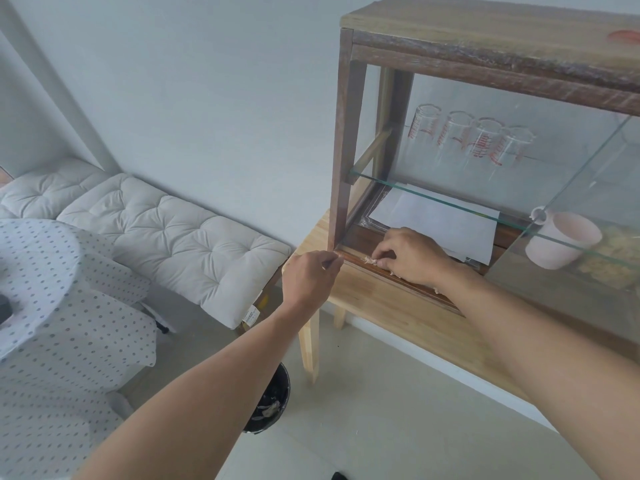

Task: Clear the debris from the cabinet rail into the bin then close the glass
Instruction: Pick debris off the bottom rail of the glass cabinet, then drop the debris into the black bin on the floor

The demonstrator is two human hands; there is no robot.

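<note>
Pinching debris point(370, 260), right hand point(412, 256) knuckles-up

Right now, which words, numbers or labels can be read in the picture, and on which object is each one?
Nothing can be read for certain.
Glasses on the upper shelf: red printed marks, too blurred to read.
Cushion tag: small print, too small to read.
Papers in the cabinet: no text visible.

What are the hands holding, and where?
The right hand pinches a bit of debris on the cabinet rail with its fingertips. The left hand looks curled shut; anything inside is hidden.
</note>
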